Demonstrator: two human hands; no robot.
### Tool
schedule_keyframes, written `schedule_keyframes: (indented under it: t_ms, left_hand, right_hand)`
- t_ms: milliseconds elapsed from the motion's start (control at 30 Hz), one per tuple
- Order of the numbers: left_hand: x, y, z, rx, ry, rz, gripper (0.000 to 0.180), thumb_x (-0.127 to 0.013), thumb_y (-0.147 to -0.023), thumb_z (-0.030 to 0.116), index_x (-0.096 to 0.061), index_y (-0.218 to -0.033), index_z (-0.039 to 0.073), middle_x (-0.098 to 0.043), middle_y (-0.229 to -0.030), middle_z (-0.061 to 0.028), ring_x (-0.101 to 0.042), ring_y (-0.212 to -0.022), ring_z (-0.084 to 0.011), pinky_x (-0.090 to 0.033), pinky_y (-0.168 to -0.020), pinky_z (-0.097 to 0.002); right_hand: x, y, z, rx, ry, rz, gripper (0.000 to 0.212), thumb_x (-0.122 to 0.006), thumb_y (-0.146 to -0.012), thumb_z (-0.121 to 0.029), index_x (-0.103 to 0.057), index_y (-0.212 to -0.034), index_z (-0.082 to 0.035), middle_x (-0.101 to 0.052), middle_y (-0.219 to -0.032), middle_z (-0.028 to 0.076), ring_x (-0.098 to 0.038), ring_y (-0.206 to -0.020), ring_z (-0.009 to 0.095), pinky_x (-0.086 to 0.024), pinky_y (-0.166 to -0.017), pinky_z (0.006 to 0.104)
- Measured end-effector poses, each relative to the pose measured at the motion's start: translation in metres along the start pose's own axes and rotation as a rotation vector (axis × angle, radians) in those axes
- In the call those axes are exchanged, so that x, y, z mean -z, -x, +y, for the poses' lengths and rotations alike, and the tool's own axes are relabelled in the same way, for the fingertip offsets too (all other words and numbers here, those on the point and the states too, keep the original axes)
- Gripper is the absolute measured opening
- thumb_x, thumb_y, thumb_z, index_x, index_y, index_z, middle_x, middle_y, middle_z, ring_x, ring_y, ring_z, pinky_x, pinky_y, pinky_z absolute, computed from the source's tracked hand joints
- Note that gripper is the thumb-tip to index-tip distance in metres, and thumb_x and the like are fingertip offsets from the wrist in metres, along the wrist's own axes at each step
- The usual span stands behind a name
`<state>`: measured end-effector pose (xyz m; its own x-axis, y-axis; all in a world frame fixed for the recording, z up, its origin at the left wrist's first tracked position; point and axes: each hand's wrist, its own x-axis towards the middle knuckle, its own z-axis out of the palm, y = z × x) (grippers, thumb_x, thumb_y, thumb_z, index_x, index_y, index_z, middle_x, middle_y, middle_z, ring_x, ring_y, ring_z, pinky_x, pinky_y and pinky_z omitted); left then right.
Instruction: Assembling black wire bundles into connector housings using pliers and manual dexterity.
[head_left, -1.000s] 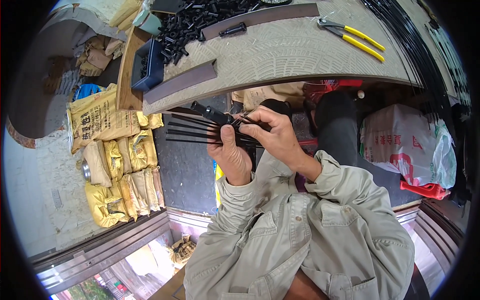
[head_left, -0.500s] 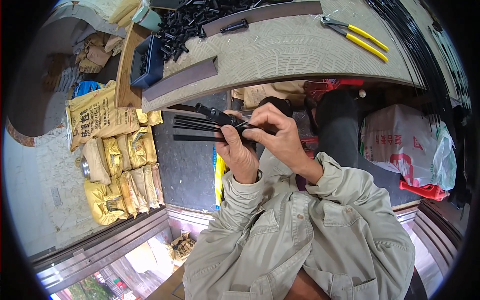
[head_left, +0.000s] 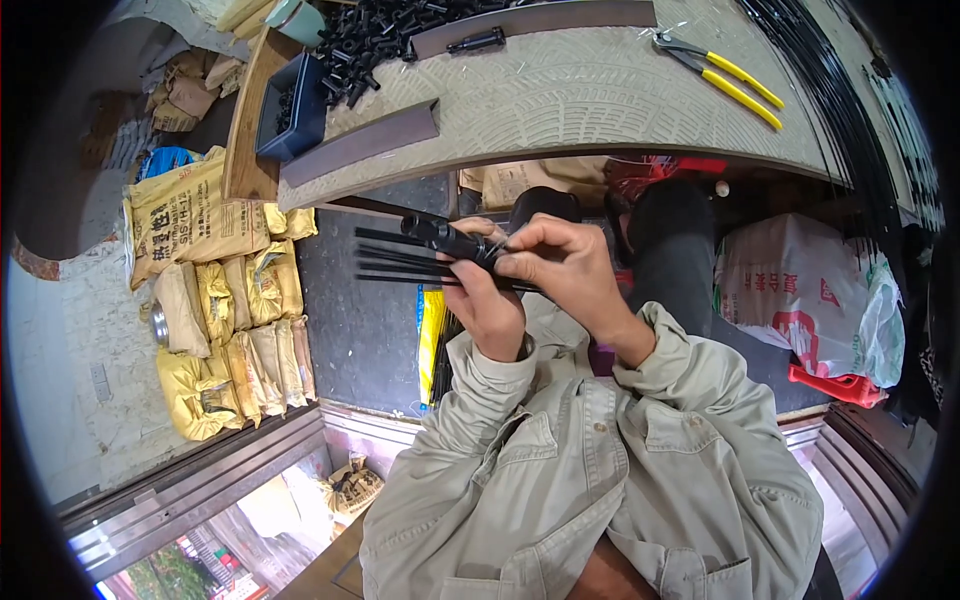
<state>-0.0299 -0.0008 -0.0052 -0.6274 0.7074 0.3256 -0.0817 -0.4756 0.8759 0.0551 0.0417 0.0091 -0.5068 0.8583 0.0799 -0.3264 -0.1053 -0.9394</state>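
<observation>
My left hand (head_left: 490,312) is closed around a black tubular fitting (head_left: 432,235) and several thin black rods (head_left: 398,266). Both stick out to the left past its fingers, the fitting lying above the rods. Close against it, my right hand (head_left: 578,268) pinches with thumb and forefinger at the fitting's right end. Something thin and pale shows between the fingertips there, too small to name. Both hands are in front of the table's near edge, above my lap.
On the table (head_left: 560,100) lie yellow-handled pliers (head_left: 738,90), a heap of black fittings (head_left: 375,50), metal strips (head_left: 365,142) and a blue bin (head_left: 290,115). Long black rods (head_left: 835,110) hang over its right side. Yellow sacks (head_left: 200,215) stand left; a white plastic bag (head_left: 770,270) sits right.
The fitting has shifted slightly right, and the rods have tilted a little. My right hand has moved slightly right and still pinches by the left hand. The whole view has shifted a little.
</observation>
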Motion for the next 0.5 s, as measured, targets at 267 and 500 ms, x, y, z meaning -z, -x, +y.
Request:
schedule_keyframes:
  t_ms: [267,500]
  left_hand:
    - [-0.005,0.0,0.008,-0.05,-0.039,-0.132,0.047,-0.041,-0.09,0.048,-0.041,-0.09,0.001,-0.04,-0.086,-0.0071,-0.04,-0.077,-0.015,-0.036,-0.072,-0.0294]
    - [-0.006,0.001,0.001,-0.09,0.013,-0.177,0.045,-0.042,-0.09,0.047,-0.042,-0.088,0.003,-0.04,-0.083,-0.0071,-0.04,-0.076,-0.0155,-0.035,-0.073,-0.03]
  right_hand:
    - [-0.005,0.016,0.014,0.397,0.308,0.112,0.022,-0.071,-0.063,0.002,-0.055,-0.078,0.0,-0.051,-0.089,0.007,-0.051,-0.08,0.015,-0.042,-0.071,0.0248]
    - [0.01,0.002,0.02,-0.075,-0.369,-0.1,0.031,-0.074,-0.067,-0.003,-0.046,-0.082,-0.005,-0.046,-0.097,0.006,-0.047,-0.087,0.012,-0.04,-0.077,0.023]
